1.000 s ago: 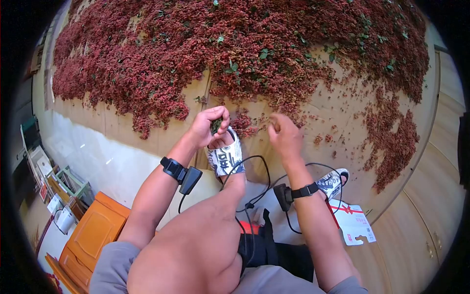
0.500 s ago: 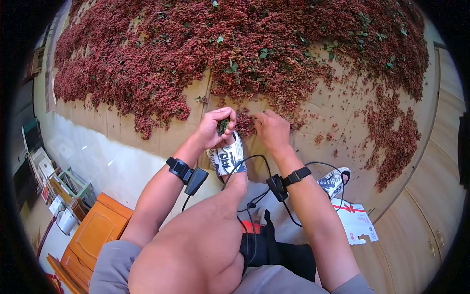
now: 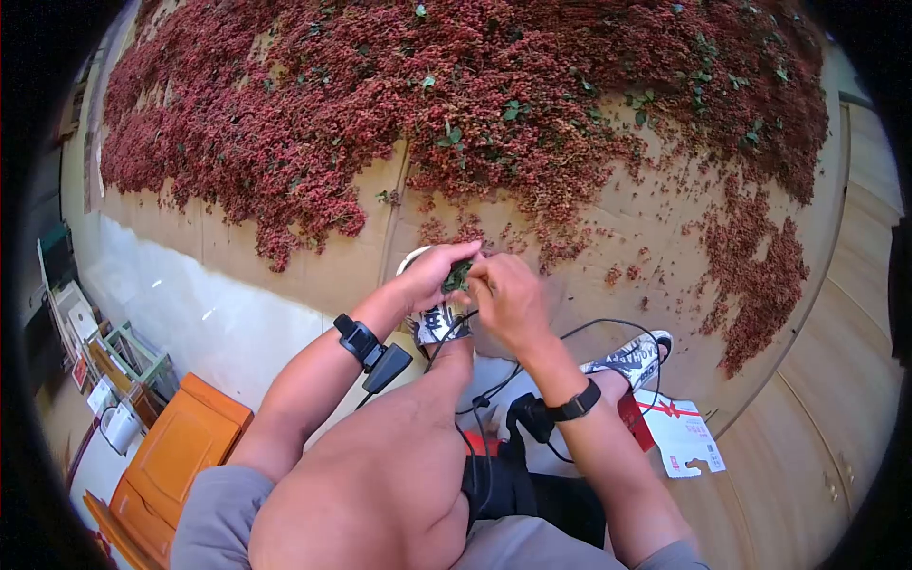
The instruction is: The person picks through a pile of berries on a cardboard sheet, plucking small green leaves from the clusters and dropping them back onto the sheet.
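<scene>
Green leaves [image 3: 458,275] lie cupped in my left hand [image 3: 432,271], whose fingers curl round them above a patterned slipper [image 3: 439,325] on my foot. My right hand [image 3: 508,296] meets it from the right, thumb and fingers pinched together at the leaves. Whatever sits between those right fingertips is too small to make out. Beyond both hands spreads a thick layer of small red peppercorn-like berries [image 3: 285,123], with leaves and stems mixed in. It rests on brown cardboard sheets [image 3: 285,277].
Thinly scattered berries [image 3: 760,275] lie at the right. Black cables [image 3: 484,399] hang between my wrist-worn devices. Beside my other slipper [image 3: 632,359] is a white printed card [image 3: 689,437]. An orange wooden piece of furniture [image 3: 185,446] and a shelf with clutter stand at left.
My right hand has moved down and left from the berries to meet my left hand at the leaves. My left hand has shifted slightly right and down. My right-side foot has moved left.
</scene>
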{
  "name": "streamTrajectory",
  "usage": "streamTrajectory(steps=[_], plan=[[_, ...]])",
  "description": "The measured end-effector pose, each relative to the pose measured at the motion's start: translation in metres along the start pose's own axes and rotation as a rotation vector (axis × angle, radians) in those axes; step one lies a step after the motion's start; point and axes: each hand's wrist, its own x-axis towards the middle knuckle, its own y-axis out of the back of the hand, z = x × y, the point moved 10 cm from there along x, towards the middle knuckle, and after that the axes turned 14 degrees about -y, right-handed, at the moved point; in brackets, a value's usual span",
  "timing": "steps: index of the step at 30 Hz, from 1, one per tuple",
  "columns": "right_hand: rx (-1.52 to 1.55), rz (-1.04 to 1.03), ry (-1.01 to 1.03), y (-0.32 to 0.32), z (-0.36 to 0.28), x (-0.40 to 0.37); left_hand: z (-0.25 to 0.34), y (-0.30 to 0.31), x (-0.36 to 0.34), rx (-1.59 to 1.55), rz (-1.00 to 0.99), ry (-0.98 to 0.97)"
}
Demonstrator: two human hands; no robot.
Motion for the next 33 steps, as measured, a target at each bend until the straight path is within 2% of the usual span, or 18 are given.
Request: streamTrajectory(steps=[2, 4, 6, 7, 9, 12, 13, 15, 16, 18, 22, 24, 25, 27, 28, 30, 31, 33], plan=[[0.053, 0.102, 0.096, 0.011, -0.005, -0.002, 0.001, -0.001, 0.003, 0.022, 0.007, 0.004], [0.02, 0.177, 0.086, 0.03, -0.005, 0.015, 0.006, 0.0, 0.004, 0.102, -0.085, -0.05], [-0.363, 0.55, -0.034, 0.064, 0.002, 0.025, 0.008, 0.002, 0.002, 0.084, -0.078, -0.058], [-0.368, 0.553, -0.032, 0.067, 0.012, 0.023, 0.007, 0.005, 0.002, 0.053, -0.08, -0.046], [-0.264, 0.179, 0.03, 0.039, 0.047, 0.03, 0.007, 0.011, 0.005, 0.019, -0.083, -0.038], [-0.212, 0.14, -0.094, 0.052, 0.087, 0.011, 0.014, 0.015, 0.004, 0.003, -0.1, -0.059], [-0.219, 0.136, -0.094, 0.056, 0.088, 0.005, 0.014, 0.017, 0.002, 0.002, -0.072, -0.047], [0.036, 0.334, -0.522, 0.087, 0.133, -0.014, 0.012, 0.019, 0.002, -0.005, -0.071, -0.043], [0.033, 0.337, -0.526, 0.086, 0.134, -0.016, 0.011, 0.02, 0.002, 0.0, -0.069, -0.041], [-0.391, 0.588, -0.303, 0.097, 0.101, -0.021, 0.012, 0.015, 0.001, 0.015, -0.085, -0.034], [-0.371, 0.592, -0.213, 0.088, 0.098, -0.012, 0.012, 0.011, -0.004, 0.064, -0.108, -0.022], [-0.007, 0.325, -0.518, 0.073, 0.152, -0.003, 0.011, 0.013, -0.005, 0.046, -0.077, -0.021], [-0.009, 0.325, -0.519, 0.077, 0.157, 0.001, 0.011, 0.012, -0.006, 0.045, -0.078, -0.02], [0.274, 0.404, -0.594, 0.09, 0.17, 0.002, 0.011, 0.014, -0.006, 0.049, -0.061, -0.02], [0.275, 0.401, -0.592, 0.092, 0.164, 0.005, 0.01, 0.016, -0.005, 0.048, -0.059, -0.022], [-0.266, 0.526, -0.201, 0.109, 0.104, 0.012, 0.008, 0.014, -0.001, 0.035, -0.116, -0.041], [-0.265, 0.526, -0.203, 0.108, 0.102, 0.015, 0.007, 0.015, 0.0, 0.036, -0.116, -0.039], [-0.155, 0.167, -0.126, 0.065, 0.094, 0.039, 0.006, 0.017, 0.003, 0.043, -0.082, -0.031]])
